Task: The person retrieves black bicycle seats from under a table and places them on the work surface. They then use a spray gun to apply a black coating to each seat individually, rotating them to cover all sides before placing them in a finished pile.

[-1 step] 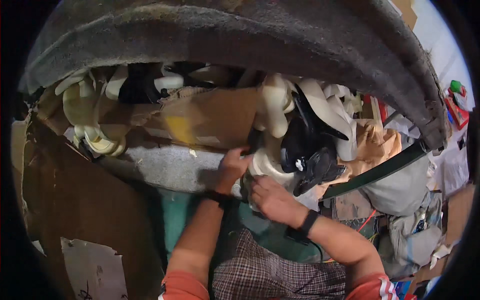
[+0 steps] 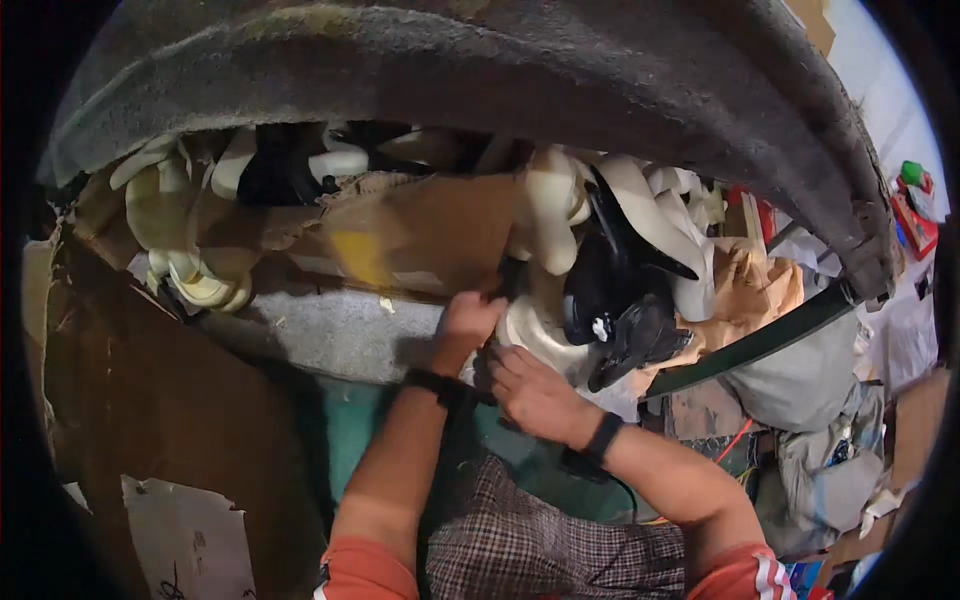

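Cream moulded piece (image 2: 535, 335) beside grey ledge (image 2: 330, 330)

Left hand (image 2: 468, 322) and right hand (image 2: 535, 395): bare, forearms bare too. Black band on each wrist, right one chunkier. Short orange-red sleeves; right sleeve has white stripes. Brown-and-white checked cloth over the lap between the sleeves.

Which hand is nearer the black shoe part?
Right. The right hand sits just below-left of the black shoe part; the left hand is farther left, at the cardboard sheet.
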Motion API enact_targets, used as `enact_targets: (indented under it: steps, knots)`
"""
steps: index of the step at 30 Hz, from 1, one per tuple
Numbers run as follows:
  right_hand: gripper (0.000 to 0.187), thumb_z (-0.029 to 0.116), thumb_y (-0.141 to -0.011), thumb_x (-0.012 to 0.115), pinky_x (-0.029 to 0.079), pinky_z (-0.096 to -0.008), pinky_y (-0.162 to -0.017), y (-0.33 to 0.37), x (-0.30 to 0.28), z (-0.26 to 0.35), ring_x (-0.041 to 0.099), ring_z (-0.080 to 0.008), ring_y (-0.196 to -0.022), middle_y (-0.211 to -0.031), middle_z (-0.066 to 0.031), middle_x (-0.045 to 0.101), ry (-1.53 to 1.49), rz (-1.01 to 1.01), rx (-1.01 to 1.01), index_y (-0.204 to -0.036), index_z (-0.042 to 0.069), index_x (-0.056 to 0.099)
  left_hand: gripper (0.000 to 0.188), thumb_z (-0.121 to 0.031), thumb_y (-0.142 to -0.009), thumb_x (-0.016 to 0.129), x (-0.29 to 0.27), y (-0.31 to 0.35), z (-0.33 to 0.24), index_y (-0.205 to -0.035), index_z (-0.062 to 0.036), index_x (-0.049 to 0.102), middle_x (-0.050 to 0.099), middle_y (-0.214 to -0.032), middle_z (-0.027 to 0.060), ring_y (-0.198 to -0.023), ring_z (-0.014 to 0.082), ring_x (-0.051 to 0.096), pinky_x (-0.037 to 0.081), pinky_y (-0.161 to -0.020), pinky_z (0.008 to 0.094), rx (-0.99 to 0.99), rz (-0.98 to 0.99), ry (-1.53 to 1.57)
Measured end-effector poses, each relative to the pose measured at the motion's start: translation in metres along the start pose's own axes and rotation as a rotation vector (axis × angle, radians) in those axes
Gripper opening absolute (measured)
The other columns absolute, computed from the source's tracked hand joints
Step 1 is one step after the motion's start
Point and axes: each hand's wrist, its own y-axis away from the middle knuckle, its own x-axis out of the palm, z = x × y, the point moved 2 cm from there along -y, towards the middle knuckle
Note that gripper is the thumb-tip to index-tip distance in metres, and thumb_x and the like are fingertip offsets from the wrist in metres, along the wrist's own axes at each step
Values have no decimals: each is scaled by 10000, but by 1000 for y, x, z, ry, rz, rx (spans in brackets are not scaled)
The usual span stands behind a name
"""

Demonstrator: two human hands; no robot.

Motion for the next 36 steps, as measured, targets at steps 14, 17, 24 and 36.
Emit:
enact_targets:
  steps: [14,17,24,36]
  knots:
    - [119,170,-635,573,314,-363,-1004,-10,-26,-61,479,-209,-1007,-922,-5,601,292,351,-99,-673,112,670,239,-293,-903,451,-18,-23,9,-1024,-173,618,629,-925,114,-764,376,590,478,-679,471,317,-323,-812]
    - [133,176,-619,563,337,-395,-974,1,-46,-68,478,-201,-1001,-887,0,587,282,272,-129,-660,101,665,277,-327,-844,573,-6,-22,30,-1007,-113,637,652,-904,129,-834,308,614,483,-737,390,308,-496,-527]
    - [85,129,-606,583,327,-436,-1002,8,-68,-69,490,-232,-982,-864,-45,564,198,287,-80,-666,84,622,719,-528,-859,511,85,-14,26,-1383,-83,301,395,-1364,102,-1197,256,412,329,-977,384,-510,107,997]
    - [501,271,-666,704,493,-426,-770,-34,16,-147,621,-287,-787,-1008,-138,609,853,-24,328,-1114,78,589,704,-437,-889,491,118,7,34,-1419,-64,219,351,-1400,116,-1269,255,337,312,-997,355,-587,87,648]
